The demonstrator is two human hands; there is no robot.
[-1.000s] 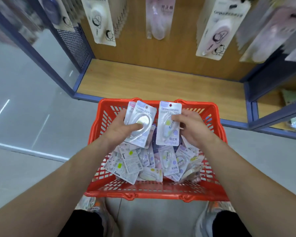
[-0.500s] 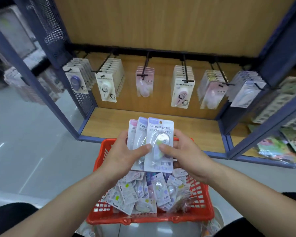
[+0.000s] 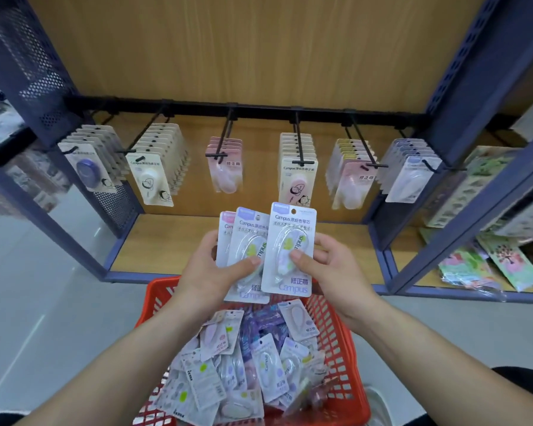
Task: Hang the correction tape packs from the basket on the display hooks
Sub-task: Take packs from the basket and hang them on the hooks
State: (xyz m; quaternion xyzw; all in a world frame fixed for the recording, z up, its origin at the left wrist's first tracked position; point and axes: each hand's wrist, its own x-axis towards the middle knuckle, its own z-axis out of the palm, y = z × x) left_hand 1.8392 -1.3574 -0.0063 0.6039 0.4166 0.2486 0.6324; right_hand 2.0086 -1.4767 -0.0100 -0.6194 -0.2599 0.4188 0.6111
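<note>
Many loose packs (image 3: 228, 373) fill my red basket (image 3: 342, 348) at bottom centre. Above it, my left hand (image 3: 203, 272) grips a fan of packs (image 3: 246, 238) and my right hand (image 3: 339, 272) pinches the front pack (image 3: 293, 229). Beyond, display hooks (image 3: 299, 146) carry stock across mid-frame.

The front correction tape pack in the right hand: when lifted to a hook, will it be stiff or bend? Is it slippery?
The front pack is probably stiff: it stands flat and upright though the right hand pinches only its middle. It seems light, carried by thumb and fingers alone. Its glossy clear blister may be slippery.
</note>
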